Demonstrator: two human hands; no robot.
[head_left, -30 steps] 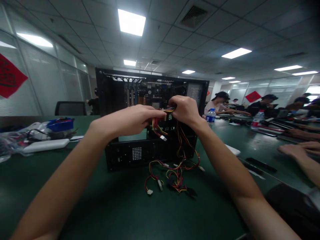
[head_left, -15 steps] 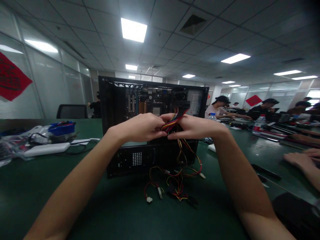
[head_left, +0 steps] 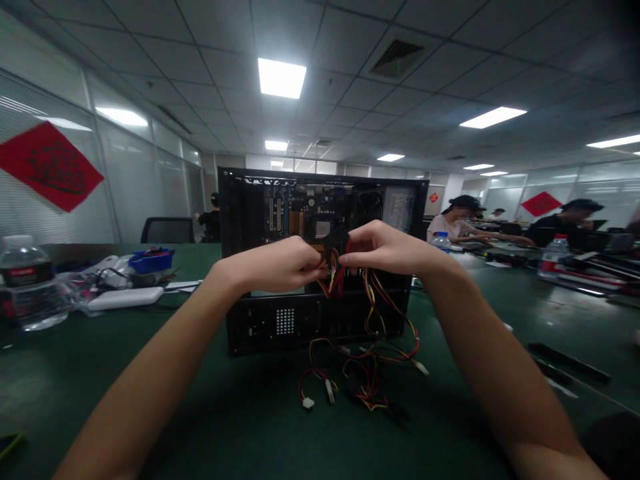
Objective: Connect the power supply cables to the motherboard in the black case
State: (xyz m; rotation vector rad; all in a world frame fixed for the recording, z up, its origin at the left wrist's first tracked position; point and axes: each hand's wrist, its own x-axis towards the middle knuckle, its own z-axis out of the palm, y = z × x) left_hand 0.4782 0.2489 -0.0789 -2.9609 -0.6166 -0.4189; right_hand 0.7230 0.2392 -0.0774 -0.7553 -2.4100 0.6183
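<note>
- The room was an office with a tiled ceiling; three red paper diamonds showed on its walls and glass, and one chair (head_left: 167, 231) stood past the far edge of the green surface (head_left: 225, 433).
- One computer case (head_left: 313, 323) stood upright on the surface in front of you, open side toward you.
- The held wires (head_left: 331, 280), one bundle with one dark plug (head_left: 336, 243) at its top, were up between your two hands, before the case's opening.
- Your left hand (head_left: 283, 263) had its fingers pinching the wires just below the plug; some fingertips were hidden.
- Your right hand (head_left: 385, 250) had thumb and forefinger pinching wires right beside the plug; you could not tell how the other fingers sat.
- The step in hand looked like sorting or turning that plug; the next move seemed to call for a secure grip and some slack.
- Below, loose cables (head_left: 367, 387) trailed over the surface, with three white plugs (head_left: 308, 403) plain to count.
- Three bottles (head_left: 30, 283) stood about: one at your left, two at your right.
</note>
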